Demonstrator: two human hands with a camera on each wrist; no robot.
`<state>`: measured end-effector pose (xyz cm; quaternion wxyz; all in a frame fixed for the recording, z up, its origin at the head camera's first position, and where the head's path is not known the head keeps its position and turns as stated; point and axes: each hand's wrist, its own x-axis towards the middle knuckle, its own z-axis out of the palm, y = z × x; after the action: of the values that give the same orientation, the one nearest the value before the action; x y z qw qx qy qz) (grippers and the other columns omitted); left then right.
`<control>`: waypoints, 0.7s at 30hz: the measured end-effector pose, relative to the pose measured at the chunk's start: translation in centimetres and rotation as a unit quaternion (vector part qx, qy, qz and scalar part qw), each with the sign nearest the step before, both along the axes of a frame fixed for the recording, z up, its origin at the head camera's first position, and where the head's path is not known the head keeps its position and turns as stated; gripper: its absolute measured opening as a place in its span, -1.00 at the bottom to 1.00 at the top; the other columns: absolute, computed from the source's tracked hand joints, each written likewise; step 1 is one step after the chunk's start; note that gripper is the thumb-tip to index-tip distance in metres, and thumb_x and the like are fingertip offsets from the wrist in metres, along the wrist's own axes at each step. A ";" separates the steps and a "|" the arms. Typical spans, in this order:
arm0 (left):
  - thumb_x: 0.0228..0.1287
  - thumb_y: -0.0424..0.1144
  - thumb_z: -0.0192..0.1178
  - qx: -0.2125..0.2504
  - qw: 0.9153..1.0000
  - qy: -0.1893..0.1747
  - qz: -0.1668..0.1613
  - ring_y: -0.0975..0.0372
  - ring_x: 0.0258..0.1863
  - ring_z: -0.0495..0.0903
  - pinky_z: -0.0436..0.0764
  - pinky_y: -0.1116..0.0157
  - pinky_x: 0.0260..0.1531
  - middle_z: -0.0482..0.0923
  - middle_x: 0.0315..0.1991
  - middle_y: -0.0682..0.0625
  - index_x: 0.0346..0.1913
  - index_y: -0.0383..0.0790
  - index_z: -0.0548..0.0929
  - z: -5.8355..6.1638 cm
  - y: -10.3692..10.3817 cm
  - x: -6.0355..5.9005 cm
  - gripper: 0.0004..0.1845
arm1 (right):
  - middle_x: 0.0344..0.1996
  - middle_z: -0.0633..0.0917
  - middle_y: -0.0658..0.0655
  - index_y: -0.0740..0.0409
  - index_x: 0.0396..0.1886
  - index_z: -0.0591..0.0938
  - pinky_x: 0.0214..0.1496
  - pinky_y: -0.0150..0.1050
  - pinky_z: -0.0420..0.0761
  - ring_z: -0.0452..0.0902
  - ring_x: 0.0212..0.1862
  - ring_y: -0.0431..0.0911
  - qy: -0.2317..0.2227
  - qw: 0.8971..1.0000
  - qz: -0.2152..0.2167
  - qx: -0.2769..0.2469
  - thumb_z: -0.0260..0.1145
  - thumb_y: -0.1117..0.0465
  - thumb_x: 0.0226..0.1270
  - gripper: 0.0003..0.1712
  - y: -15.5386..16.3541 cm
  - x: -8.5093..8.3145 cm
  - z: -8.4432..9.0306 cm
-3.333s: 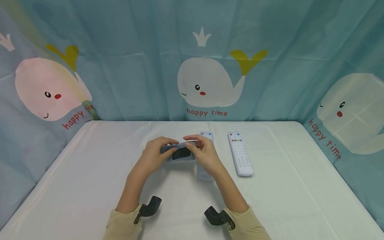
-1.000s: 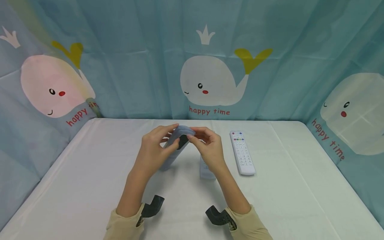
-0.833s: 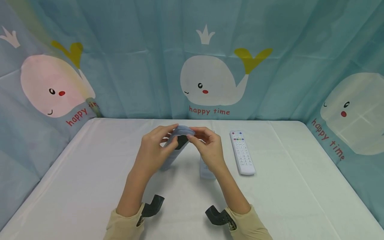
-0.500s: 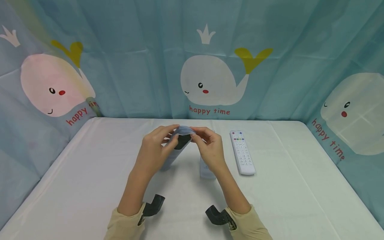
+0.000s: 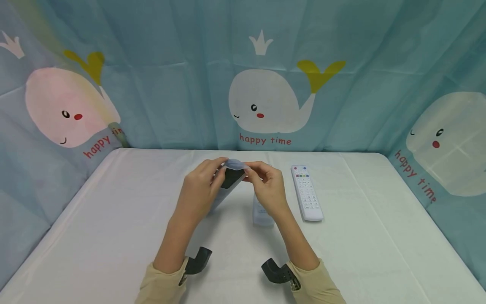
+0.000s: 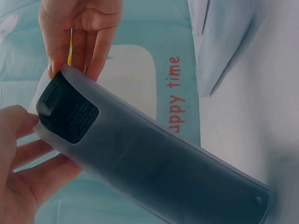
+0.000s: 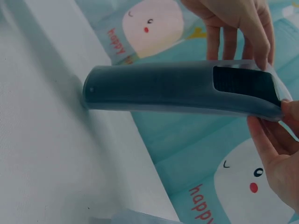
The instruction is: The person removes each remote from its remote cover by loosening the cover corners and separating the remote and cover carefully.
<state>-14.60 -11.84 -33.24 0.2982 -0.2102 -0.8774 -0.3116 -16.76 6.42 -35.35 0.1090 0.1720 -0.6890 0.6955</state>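
Observation:
A dark-backed remote control (image 6: 67, 112) sits in a translucent bluish remote cover (image 6: 154, 158), tilted with its far end raised and its other end low near the table. Through the cover's cut-out, the dark back shows small printed text. My left hand (image 5: 199, 185) pinches the left edge of the raised end between thumb and fingers. At the opposite corner, my right hand (image 5: 269, 188) pinches the cover's rim with thumb and fingertips. Seen from the right wrist, the rim stands away from the dark back (image 7: 245, 84) at that end.
Partly hidden under my right hand lies another remote (image 5: 263, 215) in a translucent cover. To its right a white remote (image 5: 307, 194) lies buttons up. The white-covered table (image 5: 360, 236) meets a blue whale-print curtain (image 5: 171, 93) behind.
The covered remote, held crosswise 3.3 seconds ago, now slants with its far end raised. Over the last second, my right thumb has shifted slightly right with the rim, and more dark back shows.

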 end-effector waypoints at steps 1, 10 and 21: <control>0.50 -0.38 0.29 -0.004 1.000 0.004 0.002 0.04 -0.22 0.77 0.79 0.13 -0.25 0.75 -0.06 -0.23 0.19 -0.38 0.70 0.0 0.0 0.0 -0.71 | -0.03 0.75 0.39 0.52 0.02 0.70 0.03 -0.22 0.79 0.76 -0.01 0.13 0.001 1.000 -0.003 0.001 0.22 0.47 0.56 -0.79 0.0 0.0 0.0; 0.54 -0.37 0.24 -0.009 1.000 -0.002 0.019 -0.01 -0.17 0.77 0.79 0.05 -0.15 0.72 -0.11 -0.24 0.17 -0.37 0.71 0.1 0.2 0.1 -0.74 | -0.06 0.74 0.40 0.54 -0.01 0.70 0.07 -0.19 0.77 0.76 -0.05 -0.06 -0.027 1.000 0.000 -0.013 0.24 0.43 0.57 -0.79 -0.3 0.2 0.2; 0.56 -0.34 0.23 0.040 0.998 -0.051 0.011 0.01 -0.13 0.74 0.78 0.05 -0.13 0.75 -0.08 -0.21 0.11 -0.39 0.73 0.7 0.0 0.4 -0.77 | -0.08 0.74 0.32 0.58 0.01 0.68 0.05 -0.14 0.79 0.74 -0.10 -0.17 -0.054 0.997 0.035 -0.038 0.22 0.43 0.58 -0.77 -0.3 0.1 0.1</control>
<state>-14.17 -11.82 -32.50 0.2648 -0.1717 -0.8805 -0.3537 -16.66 6.11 -35.21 0.0541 0.1540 -0.6603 0.7331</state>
